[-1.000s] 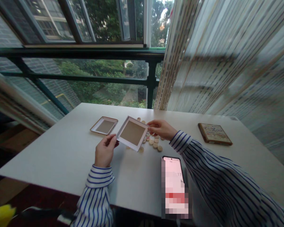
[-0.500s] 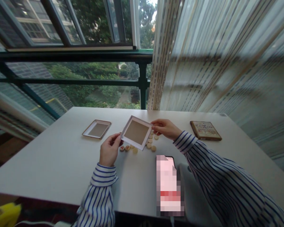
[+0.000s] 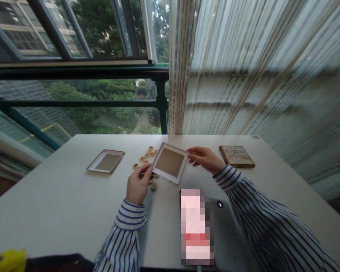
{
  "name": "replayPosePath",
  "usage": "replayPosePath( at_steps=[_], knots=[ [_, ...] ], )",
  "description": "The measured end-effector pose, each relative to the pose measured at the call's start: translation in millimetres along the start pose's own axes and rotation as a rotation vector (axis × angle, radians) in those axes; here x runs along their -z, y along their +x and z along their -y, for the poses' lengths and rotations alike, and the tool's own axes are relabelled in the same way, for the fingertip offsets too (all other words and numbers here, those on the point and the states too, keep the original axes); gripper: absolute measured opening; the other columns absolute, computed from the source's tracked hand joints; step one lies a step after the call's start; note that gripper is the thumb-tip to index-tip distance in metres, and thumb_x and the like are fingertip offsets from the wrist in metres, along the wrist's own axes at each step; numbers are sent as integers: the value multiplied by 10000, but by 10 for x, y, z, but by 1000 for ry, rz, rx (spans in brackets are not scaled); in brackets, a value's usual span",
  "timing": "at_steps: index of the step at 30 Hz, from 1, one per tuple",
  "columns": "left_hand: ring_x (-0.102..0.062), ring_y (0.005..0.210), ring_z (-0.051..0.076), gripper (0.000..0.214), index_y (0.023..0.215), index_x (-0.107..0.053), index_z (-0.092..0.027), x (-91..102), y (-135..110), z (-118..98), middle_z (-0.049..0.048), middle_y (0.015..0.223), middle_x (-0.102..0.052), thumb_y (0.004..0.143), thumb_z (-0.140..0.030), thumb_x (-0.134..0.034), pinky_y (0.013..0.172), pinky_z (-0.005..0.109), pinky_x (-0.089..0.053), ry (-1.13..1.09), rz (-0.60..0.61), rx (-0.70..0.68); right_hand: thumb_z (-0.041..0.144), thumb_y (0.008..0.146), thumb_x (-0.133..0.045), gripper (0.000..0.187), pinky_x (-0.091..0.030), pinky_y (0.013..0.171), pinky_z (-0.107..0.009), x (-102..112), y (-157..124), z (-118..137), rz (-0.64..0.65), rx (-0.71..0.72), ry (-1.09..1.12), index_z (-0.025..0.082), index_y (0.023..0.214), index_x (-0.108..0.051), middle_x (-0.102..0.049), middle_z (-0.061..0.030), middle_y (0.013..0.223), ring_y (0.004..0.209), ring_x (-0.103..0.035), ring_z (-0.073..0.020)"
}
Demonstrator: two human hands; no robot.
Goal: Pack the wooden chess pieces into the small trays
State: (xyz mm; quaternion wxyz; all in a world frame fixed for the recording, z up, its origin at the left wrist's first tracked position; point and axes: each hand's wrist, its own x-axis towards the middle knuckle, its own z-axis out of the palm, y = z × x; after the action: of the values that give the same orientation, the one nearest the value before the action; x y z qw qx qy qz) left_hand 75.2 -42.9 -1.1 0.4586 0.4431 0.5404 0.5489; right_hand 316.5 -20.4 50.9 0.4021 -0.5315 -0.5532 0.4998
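Observation:
A shallow square box half (image 3: 170,163), pale-rimmed with a brown inside, is tilted above the table between my hands. My left hand (image 3: 137,184) pinches its left corner. At its right corner, the fingertips of my right hand (image 3: 205,158) are closed on the edge. Several round wooden game pieces (image 3: 153,186), some with red marks, lie on the table behind and below it. The box half hides part of them.
On the white table (image 3: 59,211), a similar open box half (image 3: 109,161) lies to the left. A closed decorated box (image 3: 236,156) sits at the right. A blurred-out phone (image 3: 197,226) with a cable and a grey device (image 3: 229,234) are near the front edge.
The held box half has shifted to the right over the pieces along with both hands, uncovering more pieces on its left. The camera view has turned slightly right.

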Motion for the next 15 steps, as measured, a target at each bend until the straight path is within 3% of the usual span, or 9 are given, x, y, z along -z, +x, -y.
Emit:
replayPosePath(
  at_steps=[15],
  knots=[
    [-628,675,145,375,918,-626,-97,-409,-86,17,58,779,-656,647,-353,-663,652,289,-539,-55,105,72,195,734,-597,225,-466,491,-183,291,-169,-242,-138,-11,129,122,946,-574,-631,-39,773,608,-593,-88]
  ],
)
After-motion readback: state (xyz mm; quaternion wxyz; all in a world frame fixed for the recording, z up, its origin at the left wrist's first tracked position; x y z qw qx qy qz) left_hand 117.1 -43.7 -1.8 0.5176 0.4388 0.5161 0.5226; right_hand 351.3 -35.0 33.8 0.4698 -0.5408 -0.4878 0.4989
